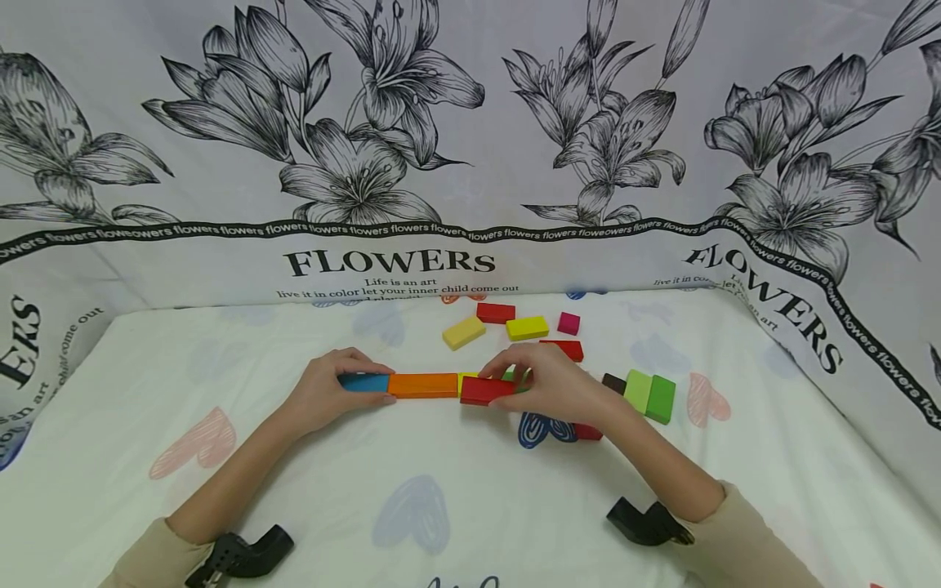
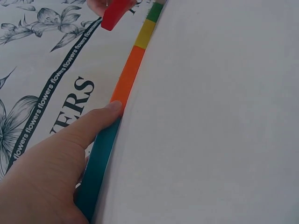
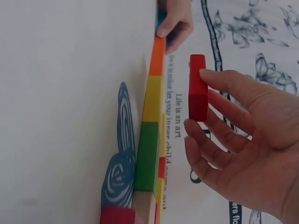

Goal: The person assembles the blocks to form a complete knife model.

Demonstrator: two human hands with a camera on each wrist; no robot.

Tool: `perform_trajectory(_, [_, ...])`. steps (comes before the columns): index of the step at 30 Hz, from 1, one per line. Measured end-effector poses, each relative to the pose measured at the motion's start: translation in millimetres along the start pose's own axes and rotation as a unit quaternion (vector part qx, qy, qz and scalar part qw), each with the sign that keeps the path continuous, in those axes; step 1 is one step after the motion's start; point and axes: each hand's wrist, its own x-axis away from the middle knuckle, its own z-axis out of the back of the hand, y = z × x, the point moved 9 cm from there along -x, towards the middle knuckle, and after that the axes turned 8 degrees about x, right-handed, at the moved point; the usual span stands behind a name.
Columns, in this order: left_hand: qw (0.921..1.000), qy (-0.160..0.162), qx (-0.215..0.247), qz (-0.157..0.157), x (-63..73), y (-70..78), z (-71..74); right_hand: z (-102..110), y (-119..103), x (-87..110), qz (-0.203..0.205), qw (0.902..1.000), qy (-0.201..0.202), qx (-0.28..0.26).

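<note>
Head view: The left hand (image 1: 331, 396) grasps the blue block (image 1: 363, 382), thumb on the near side and fingers on the far side, beside its joint with the orange block (image 1: 422, 385). The right hand (image 1: 555, 385) pinches the red block (image 1: 481, 392) at the right part of the row. A bright yellow block (image 1: 528, 328), a pale yellow block (image 1: 464, 333) and a magenta cube (image 1: 569, 323) lie on the far side of the cloth (image 1: 309, 506); a light green block (image 1: 637, 391) lies to the right.

Left wrist view: The thumb tip rests at the blue-orange joint. The row continues rightward with a yellow block (image 2: 144, 33) and a green block (image 2: 154, 12) (set end to end).

Right wrist view: The thumb and fingers grip the red block, apart from the row. A pale block (image 3: 144, 205) appears to touch the green block's right end, though the frame cuts it off.
</note>
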Motion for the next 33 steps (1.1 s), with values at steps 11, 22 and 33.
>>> perform_trajectory(11, [0.9998,-0.005,-0.001,0.018,0.3,-1.4,-0.2,-10.9,-13.0,-21.3,0.000,0.9996,-0.022,-0.015])
perform_trajectory(22, [0.9999,-0.012,0.004,-0.005,-0.9,0.0,-0.6,-23.1,-22.3,-35.9,0.012,0.9994,-0.031,-0.012])
perform_trajectory(33, [1.0000,-0.005,-0.005,0.004,-1.3,-0.6,0.6,-37.1,-23.5,-41.8,0.007,0.9989,-0.042,-0.018])
